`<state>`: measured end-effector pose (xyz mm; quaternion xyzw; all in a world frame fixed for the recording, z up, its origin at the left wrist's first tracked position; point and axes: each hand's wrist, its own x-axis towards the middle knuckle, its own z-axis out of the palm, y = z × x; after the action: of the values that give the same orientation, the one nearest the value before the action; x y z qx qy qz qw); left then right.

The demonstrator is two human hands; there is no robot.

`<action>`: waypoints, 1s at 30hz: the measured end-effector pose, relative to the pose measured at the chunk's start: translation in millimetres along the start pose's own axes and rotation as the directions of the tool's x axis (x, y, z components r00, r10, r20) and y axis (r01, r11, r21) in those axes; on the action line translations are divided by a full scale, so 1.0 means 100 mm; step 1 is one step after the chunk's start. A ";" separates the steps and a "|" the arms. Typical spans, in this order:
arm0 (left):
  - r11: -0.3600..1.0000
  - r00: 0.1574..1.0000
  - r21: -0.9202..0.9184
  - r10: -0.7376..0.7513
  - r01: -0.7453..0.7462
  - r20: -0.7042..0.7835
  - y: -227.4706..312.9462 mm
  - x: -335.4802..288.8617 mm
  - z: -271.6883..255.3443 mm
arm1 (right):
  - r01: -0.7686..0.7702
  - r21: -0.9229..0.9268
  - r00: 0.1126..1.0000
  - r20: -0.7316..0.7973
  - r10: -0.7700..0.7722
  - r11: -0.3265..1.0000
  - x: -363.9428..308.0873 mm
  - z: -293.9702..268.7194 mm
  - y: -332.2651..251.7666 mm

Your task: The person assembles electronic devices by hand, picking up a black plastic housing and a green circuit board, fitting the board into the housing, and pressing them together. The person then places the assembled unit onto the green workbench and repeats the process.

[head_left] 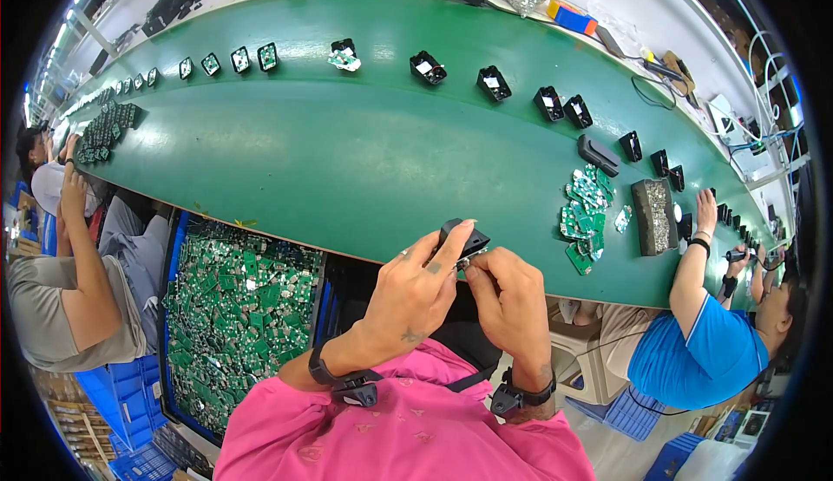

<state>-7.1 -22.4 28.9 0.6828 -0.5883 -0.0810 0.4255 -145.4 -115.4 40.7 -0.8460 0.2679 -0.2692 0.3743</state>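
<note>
Above the near edge of the green bench [347, 160], my left hand [406, 294] is closed around a small black plastic housing [474, 240]. A finger lies over its upper side. My right hand [514, 297] meets it from the right with thumb and forefinger pinched together at the lower edge of the housing. A bit of green and metal shows between the two hands there, too small to make out. To the right on the bench lies a loose pile of green circuit boards [587, 212].
A blue-rimmed crate full of circuit boards [247, 294] stands at left below the bench. Black open housings [495, 84] line the far side. A dark speckled block [655, 216] and a black oblong case [599, 155] lie at right. Co-workers sit on both sides, one in blue [703, 346].
</note>
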 end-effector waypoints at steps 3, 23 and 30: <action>0.995 0.999 -0.092 -0.035 0.034 -0.013 -0.09 -0.01 0.06 | -0.008 0.021 0.999 -0.036 0.009 1.000 0.01 0.08 0.09; 0.839 0.973 -0.496 -0.162 0.225 0.166 -0.20 -0.10 0.16 | -0.157 0.486 0.926 -0.231 0.300 0.860 -0.27 0.32 0.26; 0.908 0.995 -0.408 -0.091 0.095 0.029 -0.22 -0.05 0.21 | -0.340 0.443 0.937 0.089 0.337 0.830 -0.27 0.03 0.15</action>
<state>-5.2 -29.4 -1.5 0.6055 -0.5272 -0.2255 0.5519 -166.1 -104.6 20.7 -0.6758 0.3421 -0.2506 0.6028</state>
